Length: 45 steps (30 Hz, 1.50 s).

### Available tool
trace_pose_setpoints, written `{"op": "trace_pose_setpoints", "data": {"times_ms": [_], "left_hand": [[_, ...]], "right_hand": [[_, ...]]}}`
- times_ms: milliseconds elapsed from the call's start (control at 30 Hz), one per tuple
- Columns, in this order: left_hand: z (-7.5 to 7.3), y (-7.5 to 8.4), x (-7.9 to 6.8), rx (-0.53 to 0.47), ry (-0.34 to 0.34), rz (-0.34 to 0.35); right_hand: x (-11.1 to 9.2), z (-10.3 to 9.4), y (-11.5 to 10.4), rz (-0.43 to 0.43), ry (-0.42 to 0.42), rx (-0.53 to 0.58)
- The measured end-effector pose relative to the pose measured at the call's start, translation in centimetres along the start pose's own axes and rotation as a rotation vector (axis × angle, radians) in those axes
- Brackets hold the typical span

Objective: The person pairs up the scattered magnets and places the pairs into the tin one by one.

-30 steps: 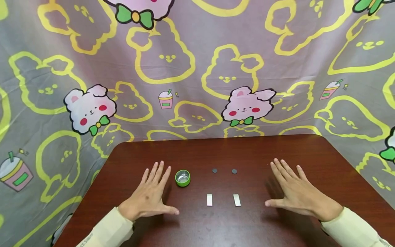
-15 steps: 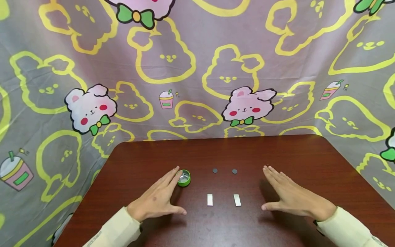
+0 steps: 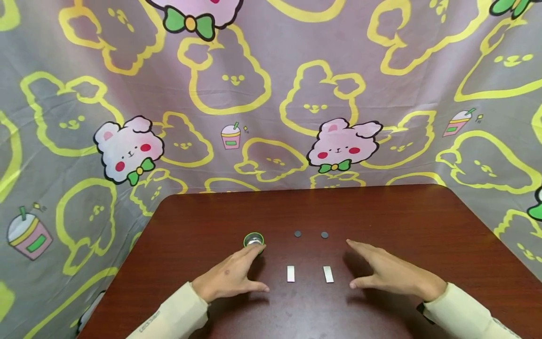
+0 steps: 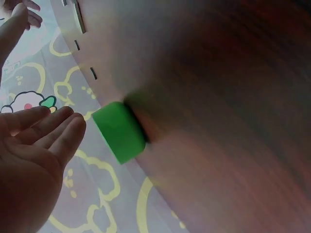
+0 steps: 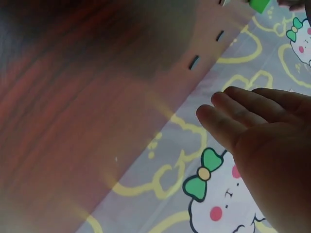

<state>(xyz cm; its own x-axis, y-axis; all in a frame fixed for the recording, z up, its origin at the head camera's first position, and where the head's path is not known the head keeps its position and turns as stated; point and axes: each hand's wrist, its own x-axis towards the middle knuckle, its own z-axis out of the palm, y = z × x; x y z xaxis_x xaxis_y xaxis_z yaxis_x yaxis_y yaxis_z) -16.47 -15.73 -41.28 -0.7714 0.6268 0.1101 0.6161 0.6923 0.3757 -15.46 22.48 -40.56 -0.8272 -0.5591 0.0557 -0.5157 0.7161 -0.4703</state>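
Note:
My left hand (image 3: 230,275) hovers over the table with fingers nearly straight and thumb apart, holding nothing. Its fingertips overlap a small green bowl (image 3: 254,235) with a silvery inside in the head view; the left wrist view shows the bowl's green wall (image 4: 119,132) beyond the fingers. On the right, my right hand (image 3: 394,273) is held above the table, fingers extended, palm facing inward and grasping nothing. Between the hands lie two pale flat strips, a left strip (image 3: 290,274) and a right strip (image 3: 328,274). Behind them are two dark grey discs, one left disc (image 3: 298,233) and one right disc (image 3: 324,235).
The dark reddish-brown table (image 3: 372,207) has rounded far corners. A grey-pink cloth (image 3: 271,108) printed with yellow outlines and rabbit faces hangs behind it and along both sides.
Both hands have moved inward toward each other, and their spread fingers have come together. The left hand now partly covers the bowl. Bowl, strips and discs stay in place on the table.

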Motion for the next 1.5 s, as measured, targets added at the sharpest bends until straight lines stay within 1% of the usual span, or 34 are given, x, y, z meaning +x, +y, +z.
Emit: {"op": "trace_pose_setpoints", "data": {"times_ms": [100, 200, 400, 533, 667, 867, 967, 1033, 1133, 1233, 1367, 1500], "left_hand": [[0.5, 0.0, 0.2, -0.024, 0.008, 0.000], [0.9, 0.0, 0.4, -0.030, 0.016, -0.001], [1.6, 0.1, 0.8, -0.043, 0.016, -0.003], [2.1, 0.0, 0.9, -0.052, 0.013, -0.005], [2.4, -0.1, 1.2, -0.081, 0.016, -0.009], [2.6, -0.2, 1.7, -0.116, 0.038, 0.011], [2.7, -0.2, 2.1, -0.127, 0.048, 0.017], [2.8, -0.2, 2.4, -0.139, 0.050, 0.015], [3.2, -0.1, 2.8, -0.160, 0.057, 0.025], [3.7, 0.0, 3.3, -0.205, 0.064, 0.044], [4.6, 0.0, 3.8, -0.261, 0.087, 0.051], [5.3, 0.1, 4.3, -0.264, 0.118, 0.046]], "right_hand": [[0.2, 0.5, 0.0, -0.005, -0.026, 0.046], [0.4, 0.9, 0.0, -0.009, -0.034, 0.069], [0.7, 1.7, -0.2, -0.058, 0.005, 0.065], [0.8, 2.1, -0.2, -0.072, 0.025, 0.085], [0.9, 2.6, 0.0, -0.072, 0.022, 0.141], [1.1, 3.0, 0.4, -0.055, -0.013, 0.280], [1.4, 3.1, 0.5, -0.055, -0.021, 0.307], [1.7, 3.3, 0.7, -0.057, -0.023, 0.304], [2.2, 3.7, 1.0, -0.063, -0.003, 0.300], [2.6, 4.3, 1.4, -0.076, 0.048, 0.277], [3.1, 5.0, 1.5, -0.098, 0.109, 0.233], [3.6, 5.5, 1.3, -0.138, 0.139, 0.211]]}}
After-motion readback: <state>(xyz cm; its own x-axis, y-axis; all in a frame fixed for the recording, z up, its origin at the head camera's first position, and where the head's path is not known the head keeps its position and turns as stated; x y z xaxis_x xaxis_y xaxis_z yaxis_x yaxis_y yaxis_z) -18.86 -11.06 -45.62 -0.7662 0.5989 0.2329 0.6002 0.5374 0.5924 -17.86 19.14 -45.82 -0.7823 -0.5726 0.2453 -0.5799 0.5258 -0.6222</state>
